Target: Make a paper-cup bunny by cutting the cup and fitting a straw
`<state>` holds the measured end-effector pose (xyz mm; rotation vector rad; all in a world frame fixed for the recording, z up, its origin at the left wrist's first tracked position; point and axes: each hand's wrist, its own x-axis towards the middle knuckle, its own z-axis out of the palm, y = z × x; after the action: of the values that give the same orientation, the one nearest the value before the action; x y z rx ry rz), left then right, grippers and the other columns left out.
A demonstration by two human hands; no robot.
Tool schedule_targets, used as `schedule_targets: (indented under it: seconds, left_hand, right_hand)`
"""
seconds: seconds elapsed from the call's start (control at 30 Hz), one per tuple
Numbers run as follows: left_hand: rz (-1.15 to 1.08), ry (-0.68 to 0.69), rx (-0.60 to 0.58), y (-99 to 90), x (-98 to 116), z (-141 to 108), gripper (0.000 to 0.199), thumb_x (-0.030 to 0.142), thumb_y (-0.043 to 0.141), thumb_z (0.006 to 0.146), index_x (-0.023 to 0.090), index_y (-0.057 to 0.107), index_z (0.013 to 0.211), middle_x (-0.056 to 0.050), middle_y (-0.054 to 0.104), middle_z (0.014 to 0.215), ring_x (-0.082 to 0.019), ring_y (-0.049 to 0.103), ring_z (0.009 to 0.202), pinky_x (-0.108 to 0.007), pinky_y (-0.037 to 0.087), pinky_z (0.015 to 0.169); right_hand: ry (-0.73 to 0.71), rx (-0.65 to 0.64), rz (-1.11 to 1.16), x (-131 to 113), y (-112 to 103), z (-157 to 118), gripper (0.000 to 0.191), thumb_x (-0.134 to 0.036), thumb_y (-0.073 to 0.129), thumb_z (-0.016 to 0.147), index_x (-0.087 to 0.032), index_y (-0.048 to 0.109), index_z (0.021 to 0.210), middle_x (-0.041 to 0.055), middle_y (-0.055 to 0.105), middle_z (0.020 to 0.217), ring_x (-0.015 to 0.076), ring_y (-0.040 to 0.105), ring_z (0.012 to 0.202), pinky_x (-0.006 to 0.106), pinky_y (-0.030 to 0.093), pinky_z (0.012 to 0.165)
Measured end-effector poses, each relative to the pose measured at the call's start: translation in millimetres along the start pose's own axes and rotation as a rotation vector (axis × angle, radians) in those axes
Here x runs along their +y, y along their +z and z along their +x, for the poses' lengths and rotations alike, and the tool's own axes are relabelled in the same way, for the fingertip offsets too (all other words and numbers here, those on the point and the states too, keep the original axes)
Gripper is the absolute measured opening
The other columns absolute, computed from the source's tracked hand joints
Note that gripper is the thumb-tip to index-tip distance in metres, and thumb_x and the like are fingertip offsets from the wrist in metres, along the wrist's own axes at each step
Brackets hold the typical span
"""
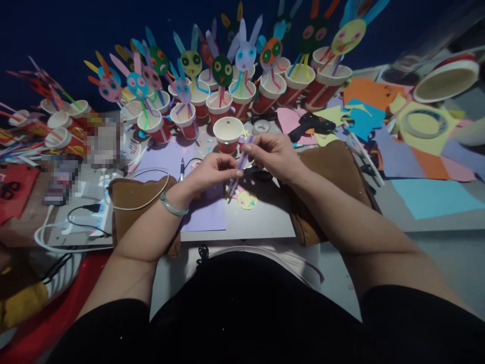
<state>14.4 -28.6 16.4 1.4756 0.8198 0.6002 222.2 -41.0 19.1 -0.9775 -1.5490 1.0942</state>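
Observation:
A purple drinking straw slants between my hands above the table. Its lower end is pinched by the fingertips of my left hand, which has a pale green bangle on the wrist. Near the straw's top, the fingers of my right hand are closed on it. Below the straw lies a yellow paper rabbit face with pink ears, partly in shadow. Just beyond my hands stands a red-and-white paper cup, with no figure in it and a dark spot inside its rim. Purple paper lies under my left hand.
Paper cups with rabbit figures crowd the back. A black glue gun, tape roll and coloured paper scraps lie right. Brown cushions flank my arms. A power strip with cables is left.

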Motion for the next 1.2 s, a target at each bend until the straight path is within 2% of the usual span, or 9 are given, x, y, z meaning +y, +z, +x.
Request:
schedule_targets:
  seconds: [0.1, 0.33, 0.6, 0.77, 0.87, 0.93, 1.07, 1.13, 1.2]
  left_hand:
    - [0.032, 0.043, 0.012, 1.3, -3, 0, 0.054, 0.061, 0.094, 0.067, 0.015, 0.066, 0.069, 0.002, 0.055, 0.065, -0.008, 0.046, 0.059, -0.027, 0.036, 0.059]
    - [0.056, 0.072, 0.068, 4.6, -2, -1, 0.055, 0.063, 0.094, 0.065, 0.016, 0.066, 0.066, 0.003, 0.053, 0.059, -0.007, 0.041, 0.056, -0.025, 0.03, 0.054]
    - [0.076, 0.061, -0.039, -1.4, 3, -2, 0.05, 0.057, 0.092, 0.07, 0.015, 0.065, 0.065, 0.002, 0.055, 0.059, -0.008, 0.045, 0.056, -0.025, 0.033, 0.055]
    - [0.084, 0.091, 0.01, 4.4, 0, -3, 0.041, 0.045, 0.086, 0.075, 0.016, 0.061, 0.062, 0.003, 0.055, 0.059, -0.008, 0.046, 0.057, -0.024, 0.036, 0.056]
    - [0.07, 0.102, 0.039, 7.0, -4, -3, 0.034, 0.043, 0.086, 0.074, 0.015, 0.069, 0.066, 0.001, 0.061, 0.061, -0.008, 0.049, 0.057, -0.024, 0.039, 0.056]
    - [0.078, 0.133, 0.132, 7.1, -6, -3, 0.035, 0.048, 0.086, 0.076, 0.014, 0.075, 0.076, -0.003, 0.069, 0.068, -0.01, 0.056, 0.06, -0.025, 0.043, 0.058]
    - [0.136, 0.358, 0.531, 1.3, -12, -1, 0.043, 0.056, 0.084, 0.081, 0.017, 0.075, 0.095, -0.006, 0.077, 0.087, -0.014, 0.065, 0.075, -0.027, 0.051, 0.069]
    - [0.191, 0.419, 0.7, -4.6, -17, 4, 0.047, 0.05, 0.087, 0.078, 0.019, 0.07, 0.109, -0.006, 0.076, 0.1, -0.014, 0.067, 0.084, -0.027, 0.051, 0.074]
    - [0.267, 0.387, 0.773, -11.3, -23, 13, 0.069, 0.044, 0.092, 0.069, 0.02, 0.062, 0.126, -0.011, 0.073, 0.125, -0.019, 0.069, 0.104, -0.031, 0.053, 0.085]
  right_hand:
    - [0.008, 0.026, 0.008, 1, -1, 0, 0.051, -0.07, 0.085, 0.082, -0.024, 0.065, 0.069, -0.0052, 0.049, 0.051, 0.0108, 0.042, 0.049, 0.027, 0.031, 0.047]
    - [0.013, -0.049, 0.081, 0, 3, 0, 0.051, -0.065, 0.096, 0.068, -0.023, 0.067, 0.071, -0.0038, 0.059, 0.059, 0.0114, 0.05, 0.051, 0.028, 0.04, 0.048]
    - [-0.013, 0.047, 0.127, 4, 3, 3, 0.048, -0.061, 0.097, 0.069, -0.024, 0.067, 0.074, -0.0034, 0.063, 0.064, 0.0116, 0.053, 0.049, 0.029, 0.047, 0.046]
    - [0.059, -0.114, 0.159, 1, 1, 1, 0.043, -0.055, 0.099, 0.068, -0.021, 0.074, 0.077, -0.0037, 0.067, 0.061, 0.0107, 0.056, 0.047, 0.026, 0.045, 0.045]
    - [0.099, -0.119, 0.194, 1, -2, 2, 0.043, -0.052, 0.101, 0.065, -0.02, 0.076, 0.078, -0.0036, 0.068, 0.061, 0.0106, 0.057, 0.045, 0.025, 0.046, 0.044]
    - [0.108, -0.047, 0.24, 2, -5, 4, 0.045, -0.054, 0.101, 0.064, -0.02, 0.075, 0.077, -0.0033, 0.068, 0.062, 0.0099, 0.056, 0.045, 0.026, 0.047, 0.043]
    - [0.141, 0.161, 0.357, 11, -15, 15, 0.05, -0.058, 0.101, 0.061, -0.02, 0.071, 0.077, -0.0034, 0.066, 0.064, 0.0076, 0.053, 0.048, 0.023, 0.047, 0.043]
    - [0.17, 0.241, 0.421, 16, -20, 22, 0.052, -0.055, 0.102, 0.058, -0.022, 0.068, 0.078, -0.0049, 0.063, 0.064, 0.0069, 0.052, 0.048, 0.02, 0.046, 0.041]
    - [0.172, 0.31, 0.472, 19, -23, 27, 0.052, -0.051, 0.103, 0.056, -0.022, 0.064, 0.077, -0.007, 0.06, 0.063, 0.0056, 0.053, 0.049, 0.018, 0.045, 0.042]
